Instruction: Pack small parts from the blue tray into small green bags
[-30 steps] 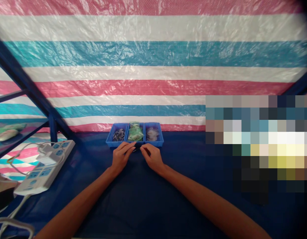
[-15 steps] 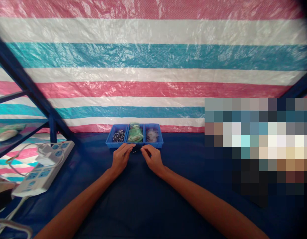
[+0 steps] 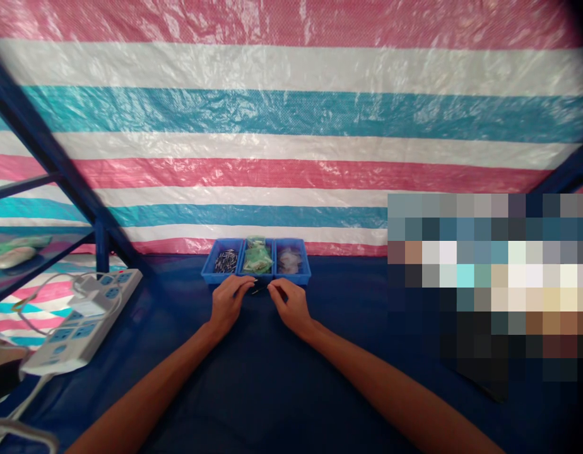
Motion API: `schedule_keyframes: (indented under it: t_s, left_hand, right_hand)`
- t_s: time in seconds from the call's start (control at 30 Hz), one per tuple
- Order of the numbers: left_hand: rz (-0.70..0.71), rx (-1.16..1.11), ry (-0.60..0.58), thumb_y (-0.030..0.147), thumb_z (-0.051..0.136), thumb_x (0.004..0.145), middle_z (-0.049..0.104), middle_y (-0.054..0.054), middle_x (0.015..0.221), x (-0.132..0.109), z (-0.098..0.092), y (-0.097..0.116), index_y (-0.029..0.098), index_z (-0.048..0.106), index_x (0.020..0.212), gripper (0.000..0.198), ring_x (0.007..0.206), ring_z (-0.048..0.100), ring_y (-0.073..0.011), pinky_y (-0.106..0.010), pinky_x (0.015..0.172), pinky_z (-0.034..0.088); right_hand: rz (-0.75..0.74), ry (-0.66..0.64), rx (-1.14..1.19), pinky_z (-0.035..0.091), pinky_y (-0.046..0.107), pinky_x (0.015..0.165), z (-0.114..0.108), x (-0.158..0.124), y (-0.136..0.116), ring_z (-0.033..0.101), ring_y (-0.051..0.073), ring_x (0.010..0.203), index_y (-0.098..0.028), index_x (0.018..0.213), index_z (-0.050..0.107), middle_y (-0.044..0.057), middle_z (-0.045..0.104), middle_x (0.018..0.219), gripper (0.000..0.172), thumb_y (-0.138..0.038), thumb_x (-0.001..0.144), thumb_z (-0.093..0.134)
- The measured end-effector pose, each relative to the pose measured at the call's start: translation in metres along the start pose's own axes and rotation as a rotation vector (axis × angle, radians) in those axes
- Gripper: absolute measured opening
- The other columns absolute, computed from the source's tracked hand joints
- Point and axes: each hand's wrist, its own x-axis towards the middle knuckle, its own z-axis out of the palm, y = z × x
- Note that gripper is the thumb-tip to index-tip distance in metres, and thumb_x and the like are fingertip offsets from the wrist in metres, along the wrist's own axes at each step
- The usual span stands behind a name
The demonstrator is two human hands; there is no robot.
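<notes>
A blue plastic tray (image 3: 213,277) with three compartments stands just beyond my hands. Its left compartment holds a heap of small dark metal pins (image 3: 226,261), the middle a green plastic bag (image 3: 257,258), and the right a clear plastic bag (image 3: 289,260). My left hand (image 3: 229,308) sits below the tray's front rim, its fingertips pinched on a tiny dark part (image 3: 255,289). My right hand (image 3: 290,308) faces it from the other side with curled fingers. Whatever lies inside its fingers is too small to tell.
A white power strip (image 3: 81,321) with cables lies on the left of the dark blue table cover (image 3: 282,391). A blue metal frame post (image 3: 101,249) rises behind it, beside a shelf. A striped plastic tarp (image 3: 291,151) hangs behind the tray. A pixelated patch (image 3: 490,290) hides the right side.
The whole scene has drifted slightly lower in the picture. My hands stay close together at the tray's front rim, with only small finger movement around the tiny part.
</notes>
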Motion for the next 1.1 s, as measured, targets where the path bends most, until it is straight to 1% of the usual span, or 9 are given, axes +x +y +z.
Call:
schedule_keyframes:
  t_s: [0.07,0.13,0.23,0.37,0.53,0.67,0.87,0.93,1.1]
  left_hand:
    - [0.027,0.002,0.006,0.025,0.048,0.09,0.07,-0.006,0.091,0.001,-0.0007,-0.0005,0.018,0.067,0.094,0.02,0.086,0.063,-0.0169,-0.03,0.082,0.048]
    - [0.016,-0.011,-0.008,0.025,0.046,0.091,0.07,-0.006,0.091,0.0014,-0.0007,-0.0012,0.018,0.067,0.096,0.022,0.085,0.062,-0.0169,-0.03,0.081,0.049]
    - [-0.048,-0.051,-0.042,0.027,0.045,0.092,0.069,-0.004,0.082,0.0004,0.0006,-0.0026,0.018,0.065,0.101,0.024,0.072,0.062,-0.0143,-0.026,0.072,0.05]
    - [-0.118,-0.107,-0.092,0.028,0.041,0.093,0.065,0.001,0.07,-0.0018,0.003,-0.0032,0.018,0.06,0.108,0.027,0.055,0.057,-0.0096,-0.02,0.06,0.047]
    - [-0.169,-0.149,-0.138,0.028,0.037,0.094,0.06,0.004,0.061,-0.0027,0.0031,-0.0011,0.017,0.053,0.115,0.029,0.047,0.053,-0.0077,-0.018,0.054,0.044]
    - [-0.224,-0.171,-0.154,0.032,0.035,0.094,0.055,0.007,0.054,-0.0026,0.0022,0.0014,0.016,0.051,0.116,0.031,0.043,0.051,-0.0083,-0.018,0.051,0.042]
    - [-0.273,-0.212,-0.211,0.034,0.036,0.093,0.053,0.008,0.051,-0.0041,0.0025,0.0023,0.017,0.048,0.113,0.029,0.042,0.05,-0.009,-0.018,0.048,0.041]
    - [-0.281,-0.218,-0.221,0.033,0.035,0.093,0.053,0.008,0.052,-0.0047,0.0031,0.002,0.017,0.046,0.11,0.026,0.042,0.05,-0.0088,-0.018,0.048,0.04]
    - [-0.296,-0.203,-0.229,0.033,0.035,0.093,0.051,0.009,0.051,-0.005,0.0029,0.0035,0.018,0.044,0.106,0.023,0.042,0.049,-0.0084,-0.018,0.048,0.039]
  right_hand:
    - [-0.004,0.0,0.001,0.042,0.026,0.062,0.0003,0.0001,0.0001,0.054,0.015,0.063,-0.017,0.081,0.062,0.004,0.061,0.071,0.024,-0.029,0.091,0.043]
    - [-0.009,0.011,0.003,0.042,0.026,0.062,0.0008,0.0003,0.0003,0.055,0.015,0.063,-0.017,0.08,0.062,0.004,0.061,0.071,0.025,-0.029,0.091,0.043]
    - [-0.011,0.023,0.007,0.043,0.026,0.062,0.0011,0.0006,0.0003,0.056,0.015,0.063,-0.016,0.08,0.063,0.004,0.062,0.071,0.025,-0.028,0.09,0.044]
    - [-0.002,0.02,0.014,0.044,0.026,0.063,0.0003,0.0006,-0.0004,0.056,0.015,0.064,-0.017,0.082,0.063,0.004,0.062,0.072,0.025,-0.029,0.091,0.043]
    - [0.026,0.03,0.056,0.045,0.025,0.063,-0.0006,-0.0002,-0.0005,0.057,0.015,0.063,-0.017,0.1,0.062,0.004,0.062,0.075,0.024,-0.03,0.091,0.043]
    - [0.029,0.019,0.07,0.046,0.025,0.061,0.0,-0.0009,0.0008,0.057,0.014,0.06,-0.017,0.108,0.061,0.003,0.062,0.073,0.027,-0.031,0.091,0.044]
    - [-0.051,-0.01,0.084,0.049,0.027,0.071,0.0015,-0.0009,0.0034,0.061,0.016,0.074,-0.018,0.106,0.064,0.006,0.067,0.087,0.025,-0.029,0.091,0.047]
    - [-0.072,-0.025,0.088,0.048,0.027,0.071,0.0018,-0.001,0.0039,0.061,0.016,0.074,-0.019,0.104,0.065,0.006,0.067,0.088,0.024,-0.028,0.091,0.047]
    - [-0.098,-0.07,0.084,0.046,0.025,0.065,0.0018,-0.0018,0.0035,0.058,0.014,0.066,-0.017,0.099,0.065,0.005,0.065,0.079,0.022,-0.029,0.09,0.048]
